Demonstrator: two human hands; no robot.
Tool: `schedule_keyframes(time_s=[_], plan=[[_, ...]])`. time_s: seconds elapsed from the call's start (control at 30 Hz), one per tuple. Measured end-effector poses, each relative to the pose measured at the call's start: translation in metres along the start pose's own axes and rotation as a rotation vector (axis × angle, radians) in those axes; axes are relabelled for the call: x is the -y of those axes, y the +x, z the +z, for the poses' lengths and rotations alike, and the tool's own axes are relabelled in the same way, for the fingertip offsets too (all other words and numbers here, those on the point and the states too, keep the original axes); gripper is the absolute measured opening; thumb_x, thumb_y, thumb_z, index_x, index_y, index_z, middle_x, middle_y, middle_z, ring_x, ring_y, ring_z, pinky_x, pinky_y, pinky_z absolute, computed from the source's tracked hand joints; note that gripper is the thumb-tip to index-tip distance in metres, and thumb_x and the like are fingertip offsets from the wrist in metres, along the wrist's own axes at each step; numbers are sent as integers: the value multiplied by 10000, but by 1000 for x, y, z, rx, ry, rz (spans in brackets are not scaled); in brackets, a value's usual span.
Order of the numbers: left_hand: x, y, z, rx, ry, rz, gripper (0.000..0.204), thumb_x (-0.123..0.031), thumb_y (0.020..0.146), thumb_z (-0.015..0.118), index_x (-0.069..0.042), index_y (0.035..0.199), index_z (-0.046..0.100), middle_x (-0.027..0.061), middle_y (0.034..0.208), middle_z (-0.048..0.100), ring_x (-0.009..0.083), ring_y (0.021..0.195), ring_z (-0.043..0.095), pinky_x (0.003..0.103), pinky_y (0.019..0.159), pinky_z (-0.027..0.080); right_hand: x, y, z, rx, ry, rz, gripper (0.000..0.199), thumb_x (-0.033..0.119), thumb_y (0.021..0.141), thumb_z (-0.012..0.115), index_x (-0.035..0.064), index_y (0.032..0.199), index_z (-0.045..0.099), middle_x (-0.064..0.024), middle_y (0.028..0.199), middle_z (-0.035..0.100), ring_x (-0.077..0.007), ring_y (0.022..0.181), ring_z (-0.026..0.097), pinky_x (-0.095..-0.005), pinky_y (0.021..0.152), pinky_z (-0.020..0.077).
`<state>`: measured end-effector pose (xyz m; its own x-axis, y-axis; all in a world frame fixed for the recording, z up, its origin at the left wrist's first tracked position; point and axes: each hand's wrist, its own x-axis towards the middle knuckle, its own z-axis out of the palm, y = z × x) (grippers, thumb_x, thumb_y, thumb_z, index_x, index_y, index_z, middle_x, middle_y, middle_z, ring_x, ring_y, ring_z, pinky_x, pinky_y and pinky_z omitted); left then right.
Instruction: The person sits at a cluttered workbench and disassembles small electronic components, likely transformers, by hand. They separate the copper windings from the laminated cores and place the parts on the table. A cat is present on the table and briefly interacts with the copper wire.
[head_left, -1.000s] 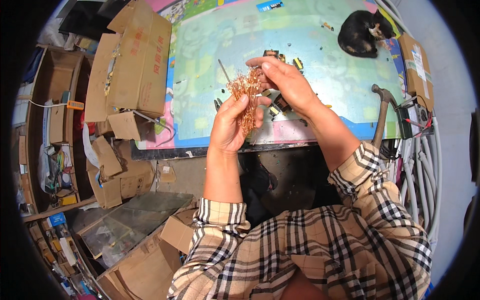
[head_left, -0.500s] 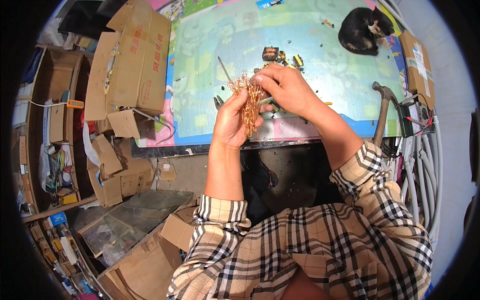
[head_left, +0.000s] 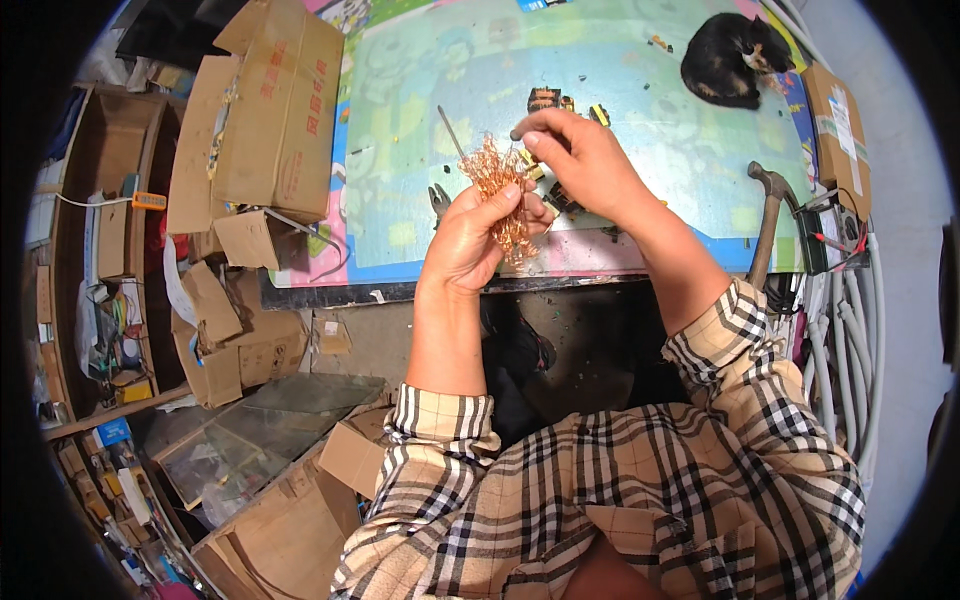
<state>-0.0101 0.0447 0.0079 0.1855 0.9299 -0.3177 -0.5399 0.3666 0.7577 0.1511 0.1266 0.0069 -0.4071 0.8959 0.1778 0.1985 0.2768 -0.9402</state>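
A loose bundle of thin copper wire point(head_left: 490, 172), shiny and tangled, sticks up out of my left hand point(head_left: 470, 235), whose fingers and thumb are closed around it. My right hand point(head_left: 585, 160) hovers just right of the bundle, apart from it. Its thumb and index finger are bent toward each other; anything between them is too small to make out. Beyond and below this hand lie several small black and yellow coil parts point(head_left: 545, 98), partly covered by it. A thin metal rod point(head_left: 450, 130) lies beyond the wire, and dark-jawed pliers point(head_left: 438, 200) lie left of it.
On the table mat point(head_left: 410, 110), a hammer point(head_left: 770, 215) lies at the right edge and a black cat point(head_left: 722, 65) curls at the far right. A large cardboard box point(head_left: 275, 120) stands left. Shelves point(head_left: 115, 250) hold clutter; grey pipes point(head_left: 845, 340) lean at the right.
My right hand has drawn away from the copper wire, slightly up and to the right. My left hand has tilted the bundle a little and shifted slightly right.
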Motion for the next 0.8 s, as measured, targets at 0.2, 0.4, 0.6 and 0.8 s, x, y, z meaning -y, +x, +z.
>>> schedule_keyframes(time_s=[0.2, 0.4, 0.6, 0.8], plan=[[4, -1, -10, 91, -89, 16, 270, -158, 930, 569, 31, 1122, 552, 145, 946, 662, 304, 930, 652, 444, 835, 539, -6, -1, -4, 202, 156, 97, 228, 206, 851, 660, -9, 928, 660, -76, 740, 644, -131, 702, 604, -288, 651, 482], [7, -5, -15, 2, -102, -14, 290, -164, 933, 570, 34, 1145, 547, 133, 982, 647, 279, 924, 653, 422, 749, 561, -9, 6, -13, 74, 238, 95, 200, 184, 857, 665, -10, 906, 663, -30, 731, 627, -91, 656, 592, -251, 613, 483], [5, -6, -6, -2, -51, -83, 259, -186, 939, 574, 19, 1093, 536, 118, 907, 614, 192, 769, 627, 306, 597, 507, -4, 1, -9, 64, 215, 98, 205, 184, 867, 653, -19, 899, 653, -35, 709, 611, -95, 634, 577, -256, 606, 474], [0, -17, -2, -39, -146, -66, 229, -151, 936, 578, 20, 1080, 529, 4, 723, 435, 84, 567, 368, 246, 502, 346, -2, -2, -8, 64, 134, 90, 207, 188, 869, 648, -18, 887, 650, -41, 708, 608, -93, 636, 574, -260, 605, 463]])
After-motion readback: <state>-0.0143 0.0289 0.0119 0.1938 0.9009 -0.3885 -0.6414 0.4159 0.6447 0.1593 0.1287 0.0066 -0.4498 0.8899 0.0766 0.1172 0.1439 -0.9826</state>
